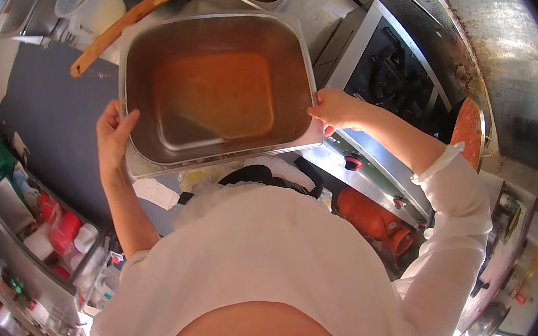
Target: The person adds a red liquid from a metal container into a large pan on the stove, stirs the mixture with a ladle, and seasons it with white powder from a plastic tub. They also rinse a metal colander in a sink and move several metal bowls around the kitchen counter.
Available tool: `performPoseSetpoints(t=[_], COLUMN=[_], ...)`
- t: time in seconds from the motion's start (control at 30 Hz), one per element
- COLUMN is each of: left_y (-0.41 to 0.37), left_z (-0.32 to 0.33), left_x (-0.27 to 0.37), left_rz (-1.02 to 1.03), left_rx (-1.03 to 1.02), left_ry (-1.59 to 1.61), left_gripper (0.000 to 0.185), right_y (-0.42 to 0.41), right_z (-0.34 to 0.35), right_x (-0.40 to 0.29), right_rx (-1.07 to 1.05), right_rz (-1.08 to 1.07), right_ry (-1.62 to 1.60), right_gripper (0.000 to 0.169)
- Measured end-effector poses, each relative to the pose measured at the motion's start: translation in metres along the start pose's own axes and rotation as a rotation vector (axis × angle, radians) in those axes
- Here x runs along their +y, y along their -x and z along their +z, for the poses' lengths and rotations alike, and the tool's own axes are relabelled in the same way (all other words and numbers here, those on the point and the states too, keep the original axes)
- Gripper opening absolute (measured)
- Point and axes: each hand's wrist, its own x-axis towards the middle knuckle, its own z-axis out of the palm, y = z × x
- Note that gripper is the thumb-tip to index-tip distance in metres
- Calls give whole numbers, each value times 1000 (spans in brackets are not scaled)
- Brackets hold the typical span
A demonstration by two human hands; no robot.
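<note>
A deep rectangular stainless steel pan [138, 144] is held up in front of my body, slightly tilted. Inside it lies an orange-brown liquid [218, 91], and part of the metal bottom shines through. My left hand [114, 136] grips the rim at the left end, thumb on top. At the opposite end, my right hand [334, 108] clasps the other rim, its fingers curled beneath. Just beyond the pan's far left side is a long wooden handle [108, 45], reaching over the counter edge.
A gas stove [386, 71] with red-ringed knobs stands at right, an orange gas cylinder [373, 221] below it. A translucent plastic jug [90, 0] sits at the far left. Metal shelves [31, 259] with packages line the left. A round reddish-brown lid or pan [468, 129] leans beyond my right arm.
</note>
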Motion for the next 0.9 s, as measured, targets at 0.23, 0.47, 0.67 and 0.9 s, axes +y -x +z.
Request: performPoseSetpoints(t=[0.23, 0.47, 0.67, 0.9], left_y=[-26, -82, -108, -114], left_z=[3, -6, -19, -12], left_x=[-48, -76, -87, -54], left_rz=[-34, 75, 84, 402], left_rx=[39, -46, 40, 64], left_ry=[47, 40, 45, -869], left_gripper=[10, 22, 12, 26], right_y=[-55, -92, 129, 336], right_z=[8, -2, -74, -47], right_x=[-8, -23, -16, 228], right_rx=[-131, 78, 485, 1395], right_rz=[43, -523, -504, 79], right_ry=[-160, 933, 518, 779], right_gripper=[33, 41, 37, 24])
